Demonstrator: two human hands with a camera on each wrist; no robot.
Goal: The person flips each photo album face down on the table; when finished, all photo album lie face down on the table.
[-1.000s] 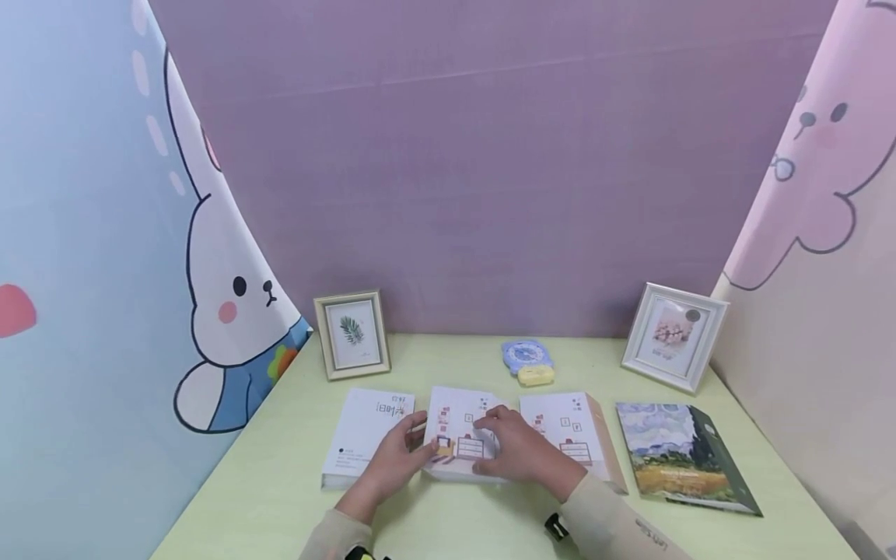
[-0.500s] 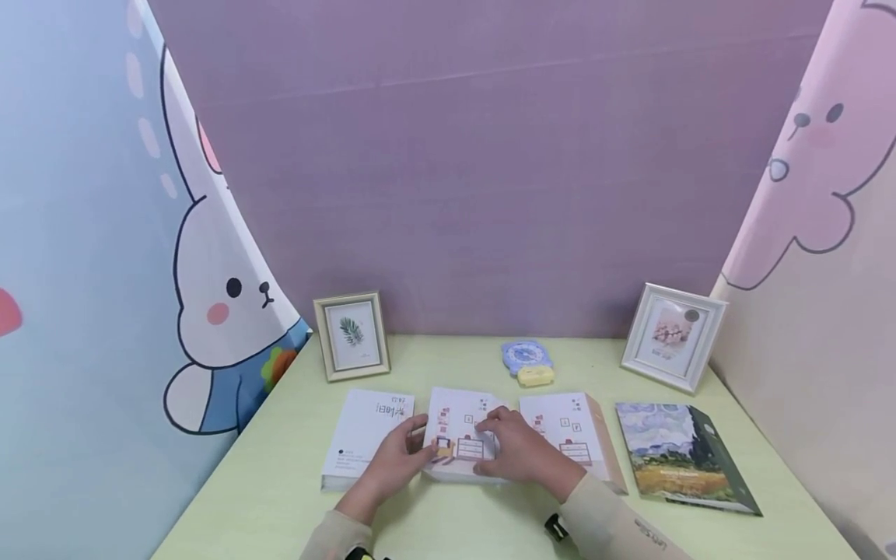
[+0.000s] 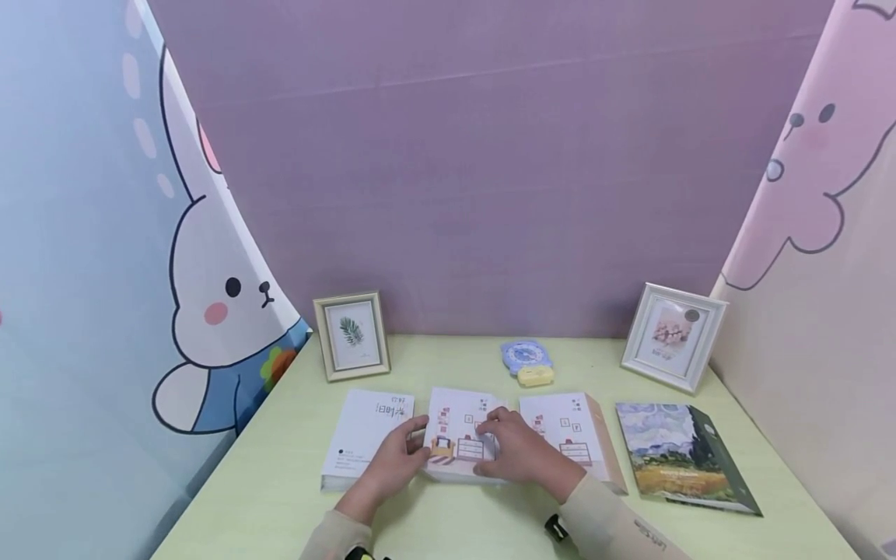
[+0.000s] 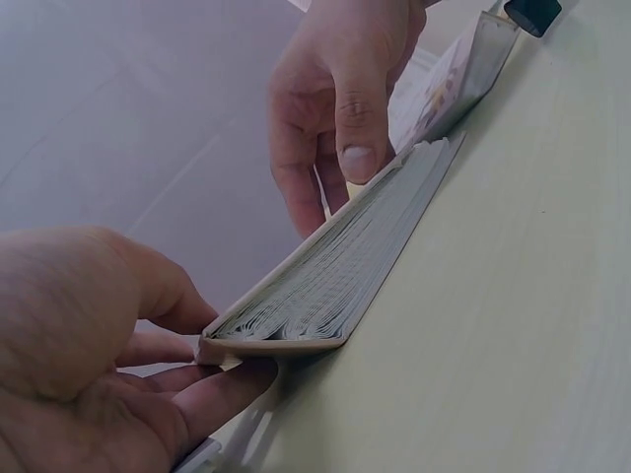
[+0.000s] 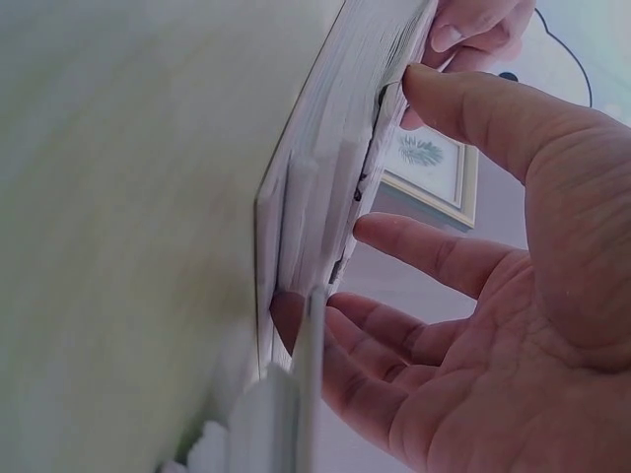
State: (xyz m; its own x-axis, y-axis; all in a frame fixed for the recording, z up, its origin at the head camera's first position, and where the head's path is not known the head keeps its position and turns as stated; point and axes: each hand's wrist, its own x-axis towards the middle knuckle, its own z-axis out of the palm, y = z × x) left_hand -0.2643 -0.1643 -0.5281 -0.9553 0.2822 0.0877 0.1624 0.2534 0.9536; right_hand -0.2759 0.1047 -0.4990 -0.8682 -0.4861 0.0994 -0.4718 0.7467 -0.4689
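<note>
A thick white photo album point(image 3: 455, 416) with a drawn room on its cover lies on the table before me, both hands on it. My left hand point(image 3: 395, 457) grips its left side, thumb at the cover's edge and other fingers along the tan spine point(image 4: 271, 347) in the left wrist view. My right hand point(image 3: 526, 453) holds the right side. In the right wrist view, its thumb point(image 5: 463, 108) touches the cover edge, and one finger reaches into the gap beside the pages point(image 5: 320, 177). A matching album point(image 3: 556, 408) lies right of it, partly hidden by the right hand.
A white album point(image 3: 350, 435) lies at the left, one with a painted landscape point(image 3: 675, 459) at the right. Behind stand a gold-edged picture frame point(image 3: 385, 354), a blue and yellow clock-like object point(image 3: 526, 358) and a white frame point(image 3: 633, 358). A purple backdrop point(image 3: 448, 194) rises behind the table.
My left thumb has drawn back a little from the cover, baring more of the printed yellow chair. The right hand keeps its place, and the albums have not visibly moved.
</note>
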